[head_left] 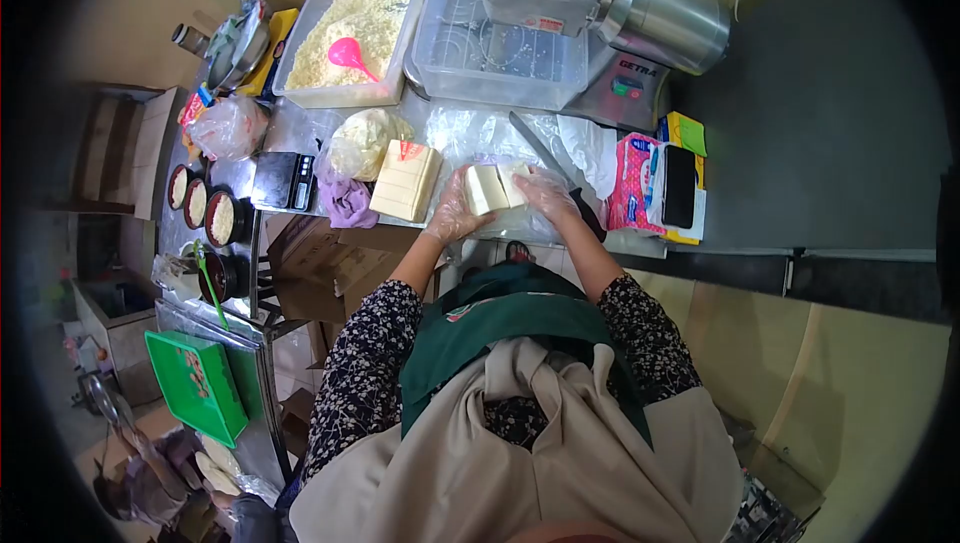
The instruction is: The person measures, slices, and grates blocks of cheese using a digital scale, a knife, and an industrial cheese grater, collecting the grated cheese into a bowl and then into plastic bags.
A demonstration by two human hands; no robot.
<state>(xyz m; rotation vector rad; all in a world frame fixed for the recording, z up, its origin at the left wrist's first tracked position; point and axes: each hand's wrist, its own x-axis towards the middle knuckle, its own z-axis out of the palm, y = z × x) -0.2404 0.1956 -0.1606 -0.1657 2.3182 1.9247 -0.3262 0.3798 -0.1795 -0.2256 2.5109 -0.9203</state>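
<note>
My left hand (456, 209), in a clear plastic glove, is closed round a pale block of cheese (486, 190) at the near edge of the worktable. Against its right side, my gloved right hand (549, 195) grips a second, smaller-looking piece of cheese (512, 184). Just beyond my right hand lies a long knife (537, 145), its dark handle partly hidden by my wrist. A larger wrapped cheese block (405, 183) with a red mark rests left of my left hand. Behind it is a plastic bag of pale contents (368, 143).
At the back, a tub of grated cheese (402, 83) holds a pink scoop (347, 53). Beside it, a clear tub (500, 91) sits under a steel grating machine (668, 18). A phone (679, 187) lies right, a scale (284, 181) left. A green tray (240, 421) and another person are lower left.
</note>
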